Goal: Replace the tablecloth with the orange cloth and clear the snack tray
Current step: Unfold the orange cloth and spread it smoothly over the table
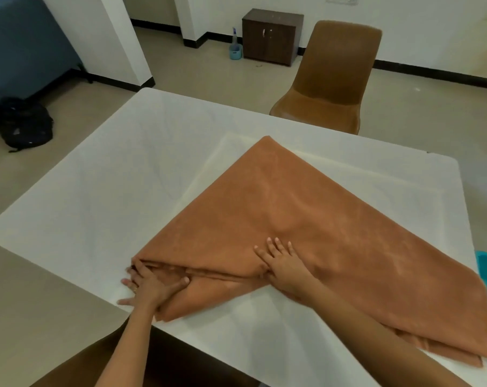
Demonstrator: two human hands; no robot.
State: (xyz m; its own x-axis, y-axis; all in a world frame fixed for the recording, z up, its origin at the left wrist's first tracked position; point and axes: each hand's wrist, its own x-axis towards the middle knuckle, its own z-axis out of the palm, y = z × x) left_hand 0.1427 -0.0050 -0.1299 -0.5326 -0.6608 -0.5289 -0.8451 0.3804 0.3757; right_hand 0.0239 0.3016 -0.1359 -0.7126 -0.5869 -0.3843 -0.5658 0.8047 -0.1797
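Pin the folded orange cloth (pixel 306 205), lying under both palms on the white table (pixel 97 191), with the flat, open right hand (pixel 281 261), work the spread fingers of the open left hand (pixel 150 287) into the fold beneath them, and unfold away from the right hand without bunching.

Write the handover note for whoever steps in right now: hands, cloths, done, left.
Left hand: open, pressing the folded near corner of the orange fabric cloth.
Right hand: open, flat on it.
The cloth lies folded, diagonal, on the creased white tablecloth.
Done: orange cloth on table.
Left: unfold it, remove the white one, clear the snack tray, not in view.
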